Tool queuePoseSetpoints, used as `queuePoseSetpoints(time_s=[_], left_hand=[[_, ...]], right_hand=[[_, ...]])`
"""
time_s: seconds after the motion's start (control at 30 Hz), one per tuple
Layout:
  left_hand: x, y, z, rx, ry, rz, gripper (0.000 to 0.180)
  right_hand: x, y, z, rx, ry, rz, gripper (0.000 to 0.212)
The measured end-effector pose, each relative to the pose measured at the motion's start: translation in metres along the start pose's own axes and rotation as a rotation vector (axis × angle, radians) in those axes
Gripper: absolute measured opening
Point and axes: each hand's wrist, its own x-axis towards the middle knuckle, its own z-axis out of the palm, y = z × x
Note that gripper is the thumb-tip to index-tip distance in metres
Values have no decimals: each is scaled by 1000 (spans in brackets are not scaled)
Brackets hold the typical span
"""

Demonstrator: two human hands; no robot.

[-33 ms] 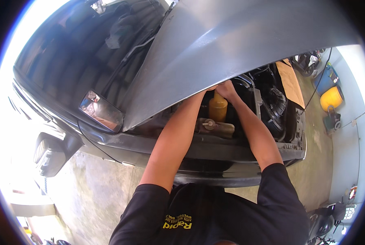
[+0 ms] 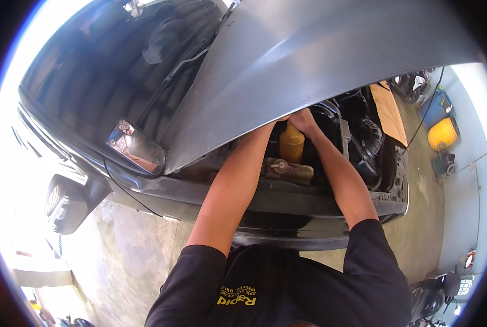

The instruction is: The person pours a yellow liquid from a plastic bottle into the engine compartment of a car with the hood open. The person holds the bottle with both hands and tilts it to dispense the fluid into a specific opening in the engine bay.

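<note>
Both my arms reach into the engine bay of a dark vehicle, beneath its raised hood (image 2: 309, 60). Only a sliver of my left hand (image 2: 283, 117) shows at the hood's edge; its fingers are hidden. My right hand (image 2: 303, 120) is bent inward at the top of a yellow bottle-shaped container (image 2: 292, 146), and the hood covers its fingertips. Whether either hand grips the container or something behind it cannot be seen. Just in front of the container lies a dusty tank (image 2: 299, 173) with a round cap (image 2: 280, 166).
A ribbed black air hose (image 2: 371, 136) runs right of my arm. Brown cardboard (image 2: 388, 111) covers the bay's far side. A side mirror (image 2: 135, 147) stands at left. By the wall are a yellow container (image 2: 443, 132) and a blue drum (image 2: 435, 107).
</note>
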Motion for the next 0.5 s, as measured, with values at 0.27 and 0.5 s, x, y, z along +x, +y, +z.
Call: queuePoseSetpoints(time_s=[0.27, 0.5], left_hand=[[0, 1, -12, -41, -81, -13, 95], [4, 2, -1, -6, 6, -9, 96]], right_hand=[[5, 1, 6, -7, 2, 0, 35], [5, 9, -1, -140, -27, -90, 37]])
